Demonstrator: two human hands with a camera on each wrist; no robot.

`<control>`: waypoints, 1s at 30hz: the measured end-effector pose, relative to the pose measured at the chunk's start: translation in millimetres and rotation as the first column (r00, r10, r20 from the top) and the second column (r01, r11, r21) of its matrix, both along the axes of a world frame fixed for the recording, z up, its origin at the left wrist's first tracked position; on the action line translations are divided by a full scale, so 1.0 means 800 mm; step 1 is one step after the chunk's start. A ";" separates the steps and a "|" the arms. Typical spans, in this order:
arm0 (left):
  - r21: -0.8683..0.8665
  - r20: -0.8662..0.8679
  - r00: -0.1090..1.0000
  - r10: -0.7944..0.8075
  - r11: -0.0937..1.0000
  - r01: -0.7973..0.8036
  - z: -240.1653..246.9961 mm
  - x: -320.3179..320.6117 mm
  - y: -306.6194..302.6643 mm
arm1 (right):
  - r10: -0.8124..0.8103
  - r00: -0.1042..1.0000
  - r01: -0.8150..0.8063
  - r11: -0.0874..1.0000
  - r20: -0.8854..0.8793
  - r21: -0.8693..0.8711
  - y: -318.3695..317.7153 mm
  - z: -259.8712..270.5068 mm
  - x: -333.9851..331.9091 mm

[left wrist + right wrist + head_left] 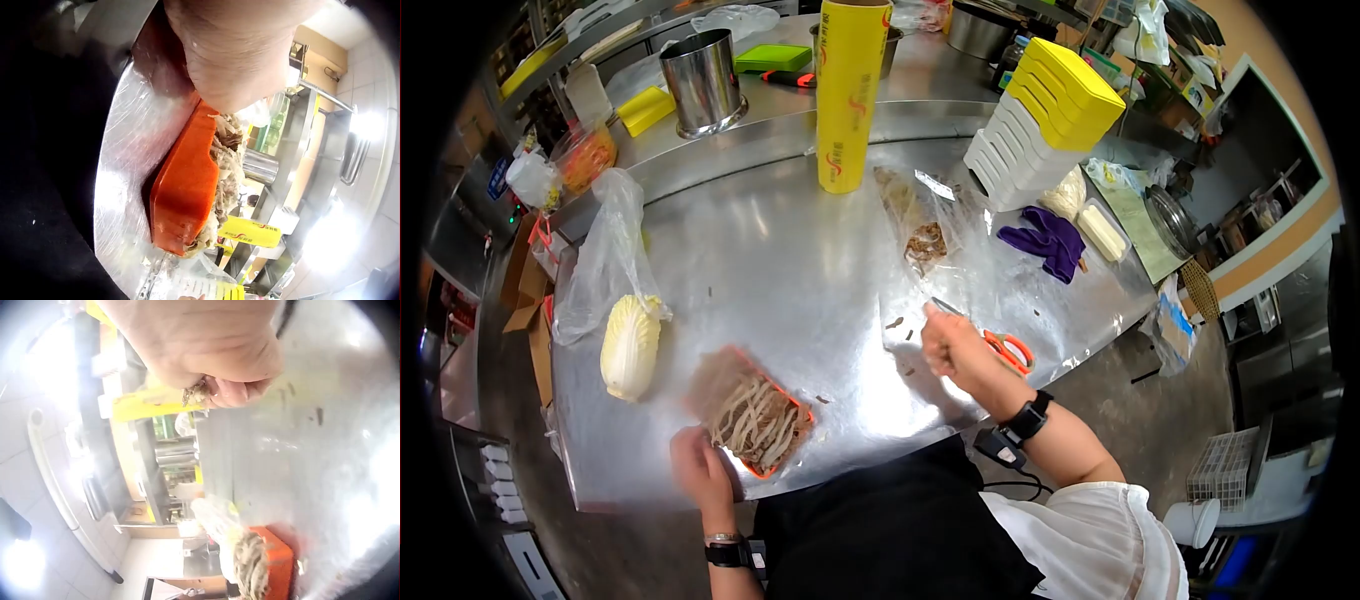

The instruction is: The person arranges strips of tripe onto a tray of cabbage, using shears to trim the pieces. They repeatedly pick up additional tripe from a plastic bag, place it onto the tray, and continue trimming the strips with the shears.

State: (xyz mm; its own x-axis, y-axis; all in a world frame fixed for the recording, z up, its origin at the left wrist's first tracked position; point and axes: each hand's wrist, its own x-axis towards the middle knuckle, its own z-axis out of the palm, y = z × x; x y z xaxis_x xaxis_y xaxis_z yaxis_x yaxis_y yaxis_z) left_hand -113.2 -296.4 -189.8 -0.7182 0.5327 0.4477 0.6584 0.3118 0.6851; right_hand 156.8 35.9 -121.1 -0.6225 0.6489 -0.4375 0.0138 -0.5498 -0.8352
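An orange box [811,416] filled with pale brown shredded strips [756,420] stands near the table's front edge. My left hand [702,466], blurred in the head view, is at its left side; the left wrist view shows the hand over one end of the box, with the fingertips hidden. Over the table to the right, my right hand [950,345] has its fingers curled. In the right wrist view a small brownish shred [195,395] sticks out from the pinch of this hand. Scissors with orange handles [1012,350] lie beside the right forearm.
A clear bag [908,215] with brown pieces lies ahead of the right hand, near a purple cloth [1045,243] and stacked yellow and white boxes [1040,125]. A yellow roll [850,100] stands at the back. A napa cabbage [630,350] lies left. Dark scraps dot the steel table [750,250].
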 end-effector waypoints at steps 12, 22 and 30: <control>0.087 0.297 0.952 0.074 0.991 -0.105 0.014 0.019 0.014 | -0.399 0.863 -0.277 0.142 0.311 0.950 0.180 -0.050 -0.058; 0.147 0.614 0.776 -0.142 0.987 0.064 0.016 0.033 0.044 | 0.255 0.900 -0.434 0.606 0.354 0.667 -0.068 0.013 -0.014; 0.110 0.509 0.842 -0.180 0.984 0.144 0.009 0.028 0.075 | 0.314 0.890 -0.456 0.644 0.331 0.614 -0.084 -0.017 -0.065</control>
